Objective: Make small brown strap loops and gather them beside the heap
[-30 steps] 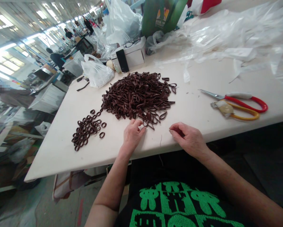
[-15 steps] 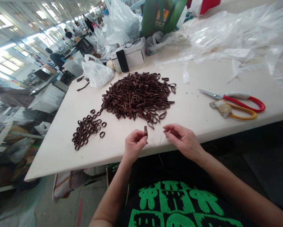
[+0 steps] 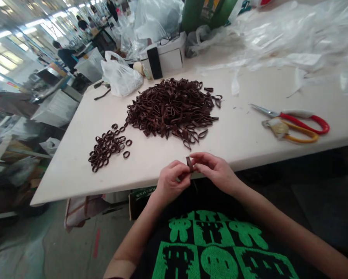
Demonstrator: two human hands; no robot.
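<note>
Over the table's front edge, my left hand pinches a small dark brown leather loop between thumb and fingers. My right hand meets it from the other side, its thumb and forefinger closed at the loop's right edge. Just beyond my hands lies a large heap of flattened, drop-shaped brown loops. To its left is a smaller group of rounded brown rings, several of them apart from the rest.
Red-handled scissors and a yellow-handled cutting tool lie at the right. Behind the heap are a white plastic bag, a dark phone-like object and a white box. Clear plastic sheeting covers the back right.
My right hand has come left to the loop, and my left hand has shifted slightly right with it. The hands were apart before. The camera view has tilted down a little.
</note>
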